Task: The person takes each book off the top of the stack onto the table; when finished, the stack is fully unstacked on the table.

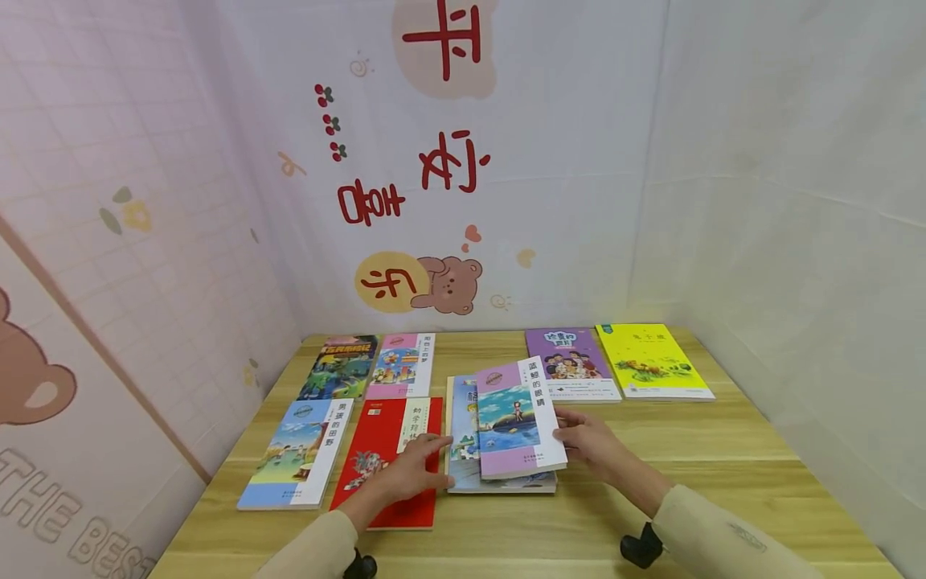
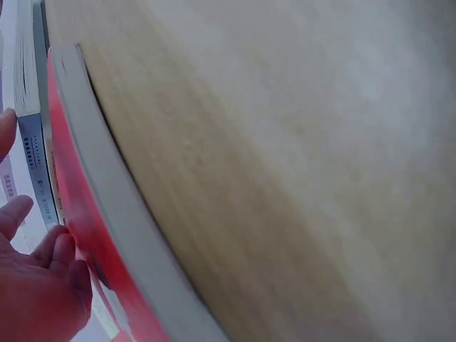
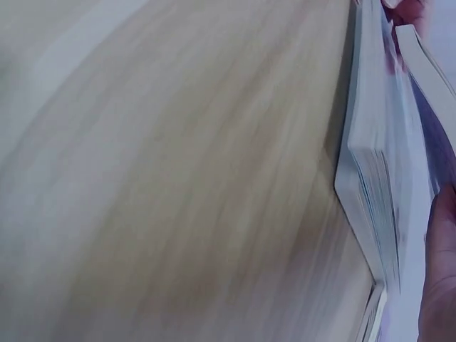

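Note:
My right hand point(image 1: 596, 442) grips the right edge of a pink-and-white paperback book point(image 1: 510, 418) with a girl on a whale on its cover. This book is tilted and raised over a light blue book point(image 1: 463, 474), covering most of it. In the right wrist view a gap shows between the raised book point(image 3: 431, 78) and the thick book point(image 3: 370, 171) under it. My left hand point(image 1: 405, 474) reaches across a red book point(image 1: 387, 515), its spread thumb and fingers at the light blue book's left edge. The left wrist view shows the hand point(image 2: 39, 292) beside the red book point(image 2: 78, 192).
On the wooden table point(image 1: 651, 515), a blue-and-white book point(image 1: 297, 458) lies at left. Behind are a dark green book point(image 1: 340, 366) and another pink book point(image 1: 401, 366). A purple book point(image 1: 579, 362) and yellow book point(image 1: 651, 362) lie back right. White curtains point(image 1: 557, 161) enclose the table.

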The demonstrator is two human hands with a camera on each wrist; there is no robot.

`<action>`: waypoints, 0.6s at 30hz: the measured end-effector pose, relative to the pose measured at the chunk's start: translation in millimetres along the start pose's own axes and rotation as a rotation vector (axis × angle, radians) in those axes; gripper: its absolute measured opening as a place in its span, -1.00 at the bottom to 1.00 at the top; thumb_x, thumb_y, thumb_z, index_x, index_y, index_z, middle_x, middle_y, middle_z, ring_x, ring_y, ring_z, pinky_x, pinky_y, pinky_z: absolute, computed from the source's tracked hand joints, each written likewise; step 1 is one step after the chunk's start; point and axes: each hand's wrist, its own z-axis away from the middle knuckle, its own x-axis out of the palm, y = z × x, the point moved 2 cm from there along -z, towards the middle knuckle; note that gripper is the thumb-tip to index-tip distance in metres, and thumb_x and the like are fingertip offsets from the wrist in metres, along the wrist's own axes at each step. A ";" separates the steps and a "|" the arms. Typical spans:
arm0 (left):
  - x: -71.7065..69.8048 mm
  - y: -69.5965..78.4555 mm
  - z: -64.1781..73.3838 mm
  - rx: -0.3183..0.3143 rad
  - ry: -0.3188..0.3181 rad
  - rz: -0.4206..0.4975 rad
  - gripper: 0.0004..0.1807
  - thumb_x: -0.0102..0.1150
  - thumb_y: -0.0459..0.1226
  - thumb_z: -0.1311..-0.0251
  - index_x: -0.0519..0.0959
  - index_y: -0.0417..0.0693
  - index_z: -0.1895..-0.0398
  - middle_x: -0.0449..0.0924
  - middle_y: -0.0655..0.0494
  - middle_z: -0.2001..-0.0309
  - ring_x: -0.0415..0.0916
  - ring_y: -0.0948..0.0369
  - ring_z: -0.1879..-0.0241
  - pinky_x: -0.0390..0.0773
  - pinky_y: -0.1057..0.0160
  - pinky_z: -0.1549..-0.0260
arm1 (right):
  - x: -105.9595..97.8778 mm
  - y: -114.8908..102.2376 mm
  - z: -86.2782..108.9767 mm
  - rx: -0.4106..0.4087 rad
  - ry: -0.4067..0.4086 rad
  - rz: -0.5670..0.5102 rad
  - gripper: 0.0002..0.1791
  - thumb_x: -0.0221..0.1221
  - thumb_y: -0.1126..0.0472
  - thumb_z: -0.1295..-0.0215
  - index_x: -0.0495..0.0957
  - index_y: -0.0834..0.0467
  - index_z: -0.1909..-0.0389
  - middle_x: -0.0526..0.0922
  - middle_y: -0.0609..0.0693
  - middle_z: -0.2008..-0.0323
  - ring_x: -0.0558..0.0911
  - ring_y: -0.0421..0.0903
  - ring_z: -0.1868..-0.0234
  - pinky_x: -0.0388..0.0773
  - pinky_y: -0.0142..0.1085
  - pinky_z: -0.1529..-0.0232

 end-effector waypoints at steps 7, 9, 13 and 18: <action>-0.1 -2.2 -0.9 -0.006 -0.004 -0.129 -0.20 0.40 -0.04 -0.14 0.33 0.09 -0.46 0.06 -0.18 -0.47 -0.03 -0.24 -0.41 0.12 -0.40 -0.25 | -26.3 -5.2 11.0 0.017 0.025 0.042 -0.38 0.06 0.40 -0.38 0.19 0.35 -0.44 0.52 0.28 -0.14 0.65 0.06 0.07 0.64 -0.06 0.07; -0.1 -1.5 -0.7 -0.001 -0.014 -0.126 -0.20 0.39 -0.04 -0.15 0.32 0.08 -0.47 0.05 -0.19 -0.48 -0.05 -0.25 -0.42 0.11 -0.41 -0.25 | -35.6 -5.1 14.7 0.021 0.028 0.059 -0.37 0.06 0.39 -0.39 0.17 0.35 -0.45 0.51 0.28 -0.16 0.64 0.05 0.06 0.64 -0.06 0.06; -0.2 0.3 -1.0 0.003 -0.024 -0.118 -0.19 0.39 -0.05 -0.16 0.31 0.06 -0.47 0.04 -0.19 -0.49 -0.05 -0.25 -0.43 0.15 -0.38 -0.26 | -53.8 -4.5 22.8 0.028 0.049 0.086 -0.36 0.05 0.37 -0.41 0.13 0.36 -0.47 0.47 0.29 -0.18 0.64 0.03 0.06 0.64 -0.07 0.06; -0.6 0.5 -1.3 -0.012 -0.021 -0.124 -0.17 0.40 -0.04 -0.15 0.30 0.06 -0.48 0.06 -0.16 -0.48 -0.02 -0.22 -0.42 0.19 -0.36 -0.25 | -73.8 -4.1 33.3 0.035 0.045 0.090 -0.33 0.06 0.36 -0.42 0.07 0.39 -0.48 0.49 0.27 -0.16 0.63 0.02 0.06 0.64 -0.09 0.05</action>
